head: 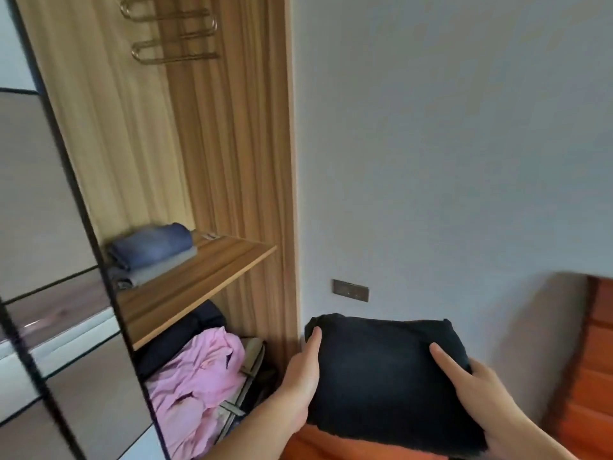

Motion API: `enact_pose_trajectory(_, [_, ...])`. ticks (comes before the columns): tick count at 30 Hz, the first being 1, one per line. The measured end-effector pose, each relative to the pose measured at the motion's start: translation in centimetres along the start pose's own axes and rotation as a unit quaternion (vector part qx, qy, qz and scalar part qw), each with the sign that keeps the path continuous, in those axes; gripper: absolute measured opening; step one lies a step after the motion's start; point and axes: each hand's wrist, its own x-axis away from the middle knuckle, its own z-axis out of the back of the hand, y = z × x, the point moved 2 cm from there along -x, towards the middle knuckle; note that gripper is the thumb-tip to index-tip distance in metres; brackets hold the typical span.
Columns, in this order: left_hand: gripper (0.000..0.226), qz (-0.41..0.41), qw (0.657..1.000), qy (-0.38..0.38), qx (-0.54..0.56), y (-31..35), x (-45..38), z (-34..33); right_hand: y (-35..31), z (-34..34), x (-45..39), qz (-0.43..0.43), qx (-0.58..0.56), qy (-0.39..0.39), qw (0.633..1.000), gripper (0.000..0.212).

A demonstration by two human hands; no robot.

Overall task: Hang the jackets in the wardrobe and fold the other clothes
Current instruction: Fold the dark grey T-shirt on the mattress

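Both hands, left (300,376) and right (477,386), grip a folded black garment (391,376) right of the wardrobe (232,161); no writing shows.

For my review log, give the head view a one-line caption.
Both hands, left hand and right hand, carry a folded black garment toward the wardrobe shelf.

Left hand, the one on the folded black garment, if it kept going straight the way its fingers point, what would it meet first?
The left hand points up and away along the folded black garment. Straight on, it would probably meet the grey wall beside the wardrobe's wooden side panel, though depth is unclear.
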Motion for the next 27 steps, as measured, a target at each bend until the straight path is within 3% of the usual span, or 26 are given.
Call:
enact_pose_trajectory(5, [0.068, -0.054, 0.987, 0.147, 0.034, 4.2, -7.6, 6.1, -3.6, -8.9, -8.4, 0.007, 0.027, -0.094, 0.995, 0.033])
enact_pose_trajectory(8, [0.08, -0.016, 0.985, 0.148, 0.086, 6.1, -11.8, 8.9, -5.7, -13.7, -13.5, 0.007, 0.025, -0.166, 0.986, 0.034])
enact_pose_trajectory(11, [0.064, 0.005, 0.979, 0.136, 0.153, 9.4, -13.2, 10.5, -8.5, -18.5, -18.2, -0.002, 0.006, -0.249, 0.968, 0.032])
enact_pose_trajectory(15, [0.055, -0.013, 0.962, 0.197, 0.188, 13.6, -15.6, 13.7, -12.1, -26.0, -23.4, -0.043, 0.02, -0.355, 0.934, 0.043])
enact_pose_trajectory(20, [0.058, -0.027, 0.927, 0.286, 0.241, 16.8, -19.2, 19.9, -16.9, -35.5, -27.5, -0.064, 0.017, -0.446, 0.893, 0.034])
enact_pose_trajectory(27, [0.07, -0.04, 0.91, 0.336, 0.238, 21.6, -28.5, 29.3, -19.6, -49.6, -33.2, -0.054, 0.051, -0.475, 0.877, 0.029])
